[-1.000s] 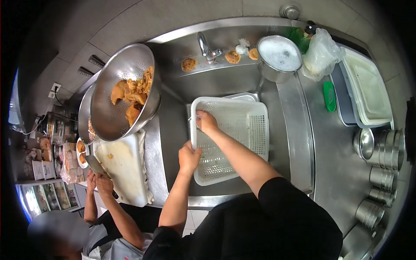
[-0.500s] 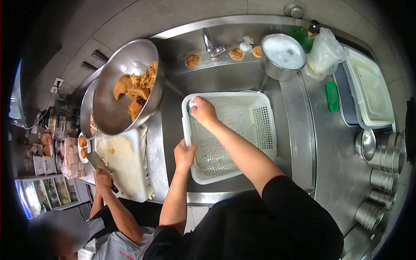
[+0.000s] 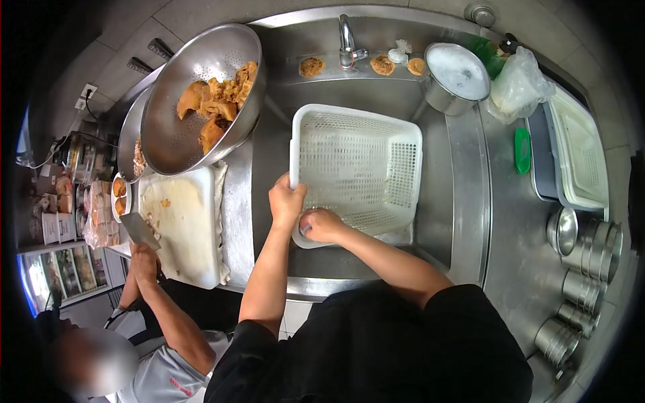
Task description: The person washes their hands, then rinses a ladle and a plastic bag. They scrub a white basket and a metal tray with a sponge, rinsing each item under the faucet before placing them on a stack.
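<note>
Stainless steel fills my view, the deep sink (image 3: 437, 201) set beside a counter (image 3: 507, 248). Inside the sink sits the white basket (image 3: 346, 161), its left rim clamped in my left hand (image 3: 287, 203), thumb over the edge, so most of it lies to the right of that grip. My right hand (image 3: 324, 226) curls inside its near left corner; I cannot tell whether the fingers hold anything. Half a second ago the right hand was at the far left corner, while the left gripped the same rim. Brown chunks of food (image 3: 218, 101) lie in the tilted colander (image 3: 164, 117), left of the sink. White foam (image 3: 460, 70) fills the metal pot (image 3: 445, 104) near the far right corner.
</note>
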